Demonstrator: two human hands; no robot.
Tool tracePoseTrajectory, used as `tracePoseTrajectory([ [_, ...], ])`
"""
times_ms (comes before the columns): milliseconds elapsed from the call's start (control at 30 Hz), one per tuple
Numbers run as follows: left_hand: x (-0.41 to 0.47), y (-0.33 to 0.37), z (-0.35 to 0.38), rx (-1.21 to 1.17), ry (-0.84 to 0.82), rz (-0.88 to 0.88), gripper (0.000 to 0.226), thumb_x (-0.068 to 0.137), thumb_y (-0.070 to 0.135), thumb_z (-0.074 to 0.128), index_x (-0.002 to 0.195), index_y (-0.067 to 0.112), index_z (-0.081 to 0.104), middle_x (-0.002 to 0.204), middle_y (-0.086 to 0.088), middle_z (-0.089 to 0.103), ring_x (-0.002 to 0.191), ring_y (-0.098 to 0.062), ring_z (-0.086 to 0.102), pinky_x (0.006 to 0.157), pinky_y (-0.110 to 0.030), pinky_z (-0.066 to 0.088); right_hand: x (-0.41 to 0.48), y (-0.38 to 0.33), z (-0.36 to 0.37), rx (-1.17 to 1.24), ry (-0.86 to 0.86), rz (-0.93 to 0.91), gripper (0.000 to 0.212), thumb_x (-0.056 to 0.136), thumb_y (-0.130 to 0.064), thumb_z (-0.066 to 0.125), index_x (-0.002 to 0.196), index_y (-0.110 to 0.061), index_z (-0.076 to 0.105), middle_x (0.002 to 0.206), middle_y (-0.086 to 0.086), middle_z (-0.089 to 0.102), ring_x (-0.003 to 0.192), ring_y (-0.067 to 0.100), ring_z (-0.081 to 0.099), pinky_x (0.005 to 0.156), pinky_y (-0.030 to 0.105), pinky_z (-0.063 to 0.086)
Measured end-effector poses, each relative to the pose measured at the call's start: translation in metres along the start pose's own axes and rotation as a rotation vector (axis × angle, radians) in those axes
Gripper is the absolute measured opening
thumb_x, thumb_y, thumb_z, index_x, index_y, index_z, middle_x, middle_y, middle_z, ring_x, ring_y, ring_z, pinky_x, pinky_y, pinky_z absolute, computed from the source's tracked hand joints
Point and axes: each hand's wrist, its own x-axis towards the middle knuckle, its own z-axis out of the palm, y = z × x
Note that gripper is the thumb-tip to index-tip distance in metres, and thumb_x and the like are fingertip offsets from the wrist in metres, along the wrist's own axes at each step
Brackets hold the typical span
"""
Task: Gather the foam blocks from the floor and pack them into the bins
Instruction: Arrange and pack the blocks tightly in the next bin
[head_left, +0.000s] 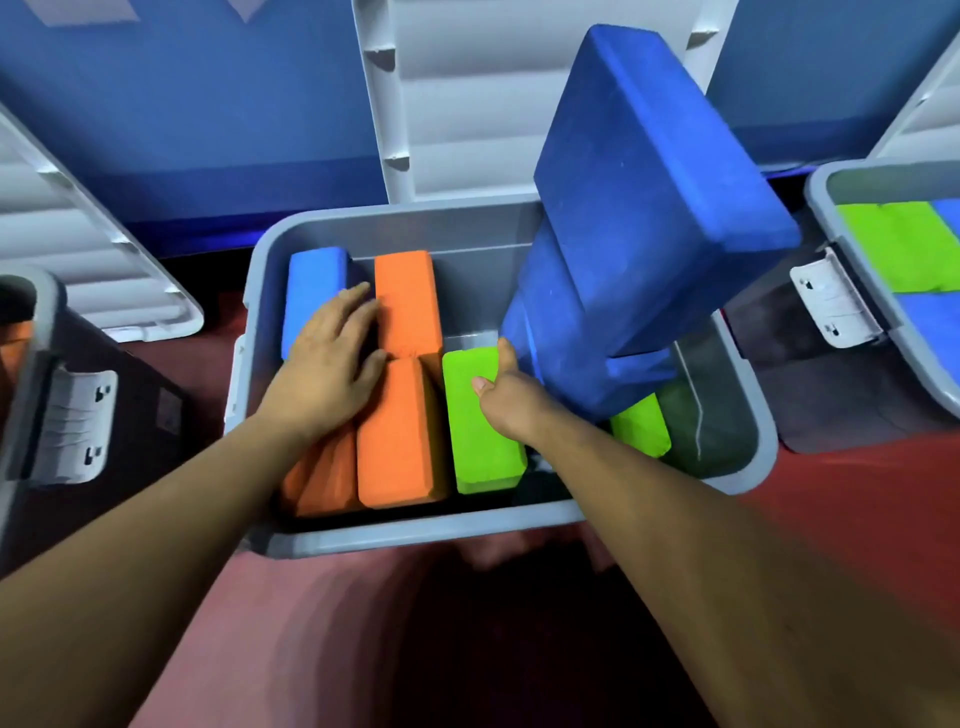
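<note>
Central grey bin (415, 535), seen from above. At its 9 o'clock the left hand (332, 364) lies flat, fingers straight and slightly spread, across the light blue block (311, 291) and the orange blocks (405, 301). At 6 o'clock stands a green block (480, 426). The right hand (506, 400) grips the dark blue blocks (649, 182), which are tilted over the bin towards 2 o'clock. Its thumb lies on their near face and its other fingers are hidden behind.
</note>
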Motion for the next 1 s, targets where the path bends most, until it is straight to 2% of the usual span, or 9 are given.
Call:
tracePoseTrajectory([
  [100,-0.017,0.002,0.000,-0.085,0.046,-0.316,0.071,0.096,0.046,0.052,0.155,0.018,0.023,0.161,-0.018,0.011,0.150,-0.030,0.006,0.122,-0.043,0.009,0.001,0.002,-0.001,0.004,0.005,0.034,0.055,0.106,-0.035,0.035,0.145,0.002,0.021,0.150,0.025,0.037,0.137,0.035,0.040,0.104,0.034,0.035],
  [233,-0.022,0.004,0.008,-0.186,0.017,-0.286,0.071,0.101,0.036,0.046,0.157,0.009,0.011,0.165,-0.006,-0.001,0.151,-0.016,-0.007,0.121,-0.027,-0.004,0.005,0.000,0.002,0.002,0.019,0.034,0.057,0.106,-0.036,0.038,0.144,0.005,0.027,0.151,0.024,0.036,0.138,0.034,0.039,0.106,0.034,0.034],
  [400,-0.026,-0.003,0.012,-0.196,0.082,-0.211,0.059,0.102,0.024,0.046,0.154,0.004,0.024,0.164,-0.007,0.013,0.152,-0.018,0.004,0.118,-0.018,-0.004,0.008,-0.002,0.011,0.006,0.066,0.028,0.056,0.103,-0.037,0.045,0.142,0.003,0.036,0.145,0.022,0.045,0.130,0.034,0.047,0.102,0.035,0.039],
  [533,-0.021,-0.002,0.018,-0.159,0.119,-0.206,0.052,0.101,0.024,0.046,0.150,0.010,0.035,0.161,-0.007,0.024,0.150,-0.022,0.014,0.123,-0.040,0.006,0.016,0.002,0.003,0.090,0.004,0.039,0.057,0.099,-0.040,0.052,0.137,0.001,0.043,0.128,0.012,0.056,0.110,0.024,0.054,0.079,0.031,0.046],
  [600,-0.023,-0.001,0.017,-0.220,0.145,-0.252,0.047,0.102,0.025,0.047,0.148,0.017,0.042,0.162,-0.005,0.020,0.150,-0.021,0.012,0.123,-0.045,0.006,0.015,-0.008,-0.006,0.109,0.015,0.012,0.062,0.098,-0.044,0.052,0.139,0.001,0.044,0.138,0.016,0.053,0.125,0.029,0.052,0.096,0.034,0.044],
  [667,-0.024,0.002,0.013,-0.335,0.149,-0.321,0.042,0.103,0.028,0.046,0.145,0.027,0.046,0.164,-0.004,0.011,0.151,-0.021,0.011,0.123,-0.039,0.008,0.016,-0.027,-0.018,0.101,0.163,-0.053,0.065,0.098,-0.049,0.049,0.139,0.001,0.043,0.144,0.018,0.048,0.133,0.031,0.045,0.104,0.033,0.037],
  [733,-0.023,0.004,0.011,-0.391,0.122,-0.389,0.041,0.103,0.031,0.043,0.143,0.037,0.046,0.162,-0.005,0.018,0.147,-0.021,0.024,0.120,-0.033,0.020,0.026,-0.050,-0.025,0.064,0.271,-0.111,0.067,0.097,-0.055,0.046,0.134,0.000,0.048,0.141,0.020,0.050,0.131,0.033,0.047,0.104,0.036,0.038],
  [867,-0.022,-0.002,0.007,-0.598,0.207,-0.473,0.034,0.101,0.028,0.046,0.130,0.039,0.061,0.132,0.013,0.061,0.120,-0.002,0.054,0.107,-0.019,0.038,0.044,-0.075,-0.009,-0.015,0.139,-0.126,0.064,0.098,-0.054,0.047,0.127,0.002,0.057,0.133,0.019,0.059,0.123,0.033,0.055,0.097,0.032,0.043],
  [1000,-0.020,-0.007,0.009,-0.649,0.213,-0.459,0.030,0.100,0.028,0.052,0.126,0.036,0.064,0.126,0.016,0.062,0.119,0.001,0.053,0.105,-0.015,0.037,0.054,-0.072,0.002,-0.054,0.174,-0.085,0.051,0.095,-0.045,0.055,0.126,-0.005,0.057,0.132,0.015,0.060,0.121,0.034,0.056,0.101,0.038,0.046],
])
